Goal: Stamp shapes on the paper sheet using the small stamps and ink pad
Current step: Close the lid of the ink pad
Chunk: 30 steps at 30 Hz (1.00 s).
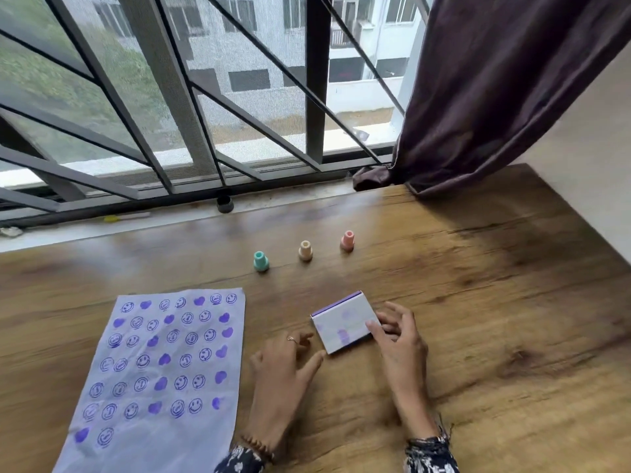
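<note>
Wood grain in warm brown runs across the bench (478, 302), which sits right up against a window with dark slanted metal bars (164, 107) and a mesh screen; pale apartment blocks show beyond it. A dark purple curtain (495, 90) hangs at the far right corner of the bench, its hem bunched on the sill.

Take the ink pad (343, 322) as the marker: it is a small white box, lid closed, smudged with purple, lying flat near the middle of the bench. The right hand (399, 339) is at its right edge, fingers (374, 327) spread loosely and touching the box's corner without closing around it. The left hand (283, 363) rests on the wood just left of the ink pad, fingers relaxed and apart, holding nothing; a ring sits on one finger and beads circle the wrist.

Further left of the ink pad lies the paper sheet (153, 380), crinkled and covered with rows of purple smiley faces and hearts. Beyond the ink pad, toward the window, three small stamps stand upright in a slanting row, well apart from each other: a teal stamp (261, 261), a beige stamp (305, 250) and a pink stamp (347, 241). A small dark cap (225, 203) sits on the sill.
</note>
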Each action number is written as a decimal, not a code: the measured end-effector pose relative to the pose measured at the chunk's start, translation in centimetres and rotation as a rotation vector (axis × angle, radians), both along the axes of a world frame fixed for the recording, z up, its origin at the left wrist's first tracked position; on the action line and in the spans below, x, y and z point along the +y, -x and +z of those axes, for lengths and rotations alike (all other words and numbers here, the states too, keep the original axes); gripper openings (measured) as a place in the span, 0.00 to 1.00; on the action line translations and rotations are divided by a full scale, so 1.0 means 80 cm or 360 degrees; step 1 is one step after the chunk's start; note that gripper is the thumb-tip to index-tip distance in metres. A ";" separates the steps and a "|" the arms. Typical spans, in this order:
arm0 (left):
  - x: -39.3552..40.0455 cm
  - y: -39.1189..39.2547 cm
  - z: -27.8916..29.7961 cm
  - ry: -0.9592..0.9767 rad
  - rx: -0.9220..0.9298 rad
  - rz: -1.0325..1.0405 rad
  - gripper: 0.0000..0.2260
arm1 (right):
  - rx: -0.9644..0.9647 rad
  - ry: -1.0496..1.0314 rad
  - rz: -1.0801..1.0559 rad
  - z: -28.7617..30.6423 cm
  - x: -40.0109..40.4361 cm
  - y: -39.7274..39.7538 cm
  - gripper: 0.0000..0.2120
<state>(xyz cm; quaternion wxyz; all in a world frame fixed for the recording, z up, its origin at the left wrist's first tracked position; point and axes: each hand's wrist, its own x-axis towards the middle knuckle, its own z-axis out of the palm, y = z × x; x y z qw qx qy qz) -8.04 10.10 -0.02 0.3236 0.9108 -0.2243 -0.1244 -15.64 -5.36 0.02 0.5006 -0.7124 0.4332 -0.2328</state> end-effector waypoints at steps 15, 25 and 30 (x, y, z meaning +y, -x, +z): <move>-0.026 0.016 0.020 0.0136 0.0370 -0.0025 0.23 | 0.0060 -0.0231 -0.0004 0.000 -0.031 -0.005 0.13; -0.032 0.025 0.022 0.0437 0.0769 0.0124 0.23 | 0.0150 -0.0060 0.0074 0.008 -0.016 0.003 0.11; -0.031 0.030 0.017 0.0485 0.0765 0.0178 0.23 | 0.0223 -0.0002 0.0050 0.007 -0.011 0.003 0.11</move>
